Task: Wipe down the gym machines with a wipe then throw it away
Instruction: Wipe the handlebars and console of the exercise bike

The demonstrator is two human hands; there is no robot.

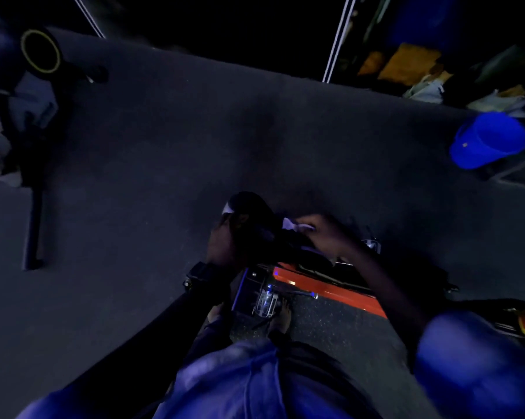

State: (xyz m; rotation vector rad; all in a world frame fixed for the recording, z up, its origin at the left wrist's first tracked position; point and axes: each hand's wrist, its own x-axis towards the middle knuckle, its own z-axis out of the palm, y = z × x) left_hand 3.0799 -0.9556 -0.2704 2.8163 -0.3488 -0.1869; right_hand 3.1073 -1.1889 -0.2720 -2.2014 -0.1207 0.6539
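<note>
The scene is very dark. A black rounded machine part (252,207) sticks up over an orange-red machine frame (330,290) just in front of me. My left hand (222,241) grips the left side of that black part, with a watch on the wrist. My right hand (326,234) pinches a white wipe (294,224) against the part's right side. A bit of white also shows at the part's upper left edge. Much of the machine under my hands is lost in shadow.
Dark grey carpet (170,152) spreads ahead. A black barbell-like bar with a yellow-ringed end (40,51) lies at the far left beside some cloth. A blue bucket (488,140) lies tipped at the right, with yellow and pale clutter behind it. My feet stand on speckled matting (330,322).
</note>
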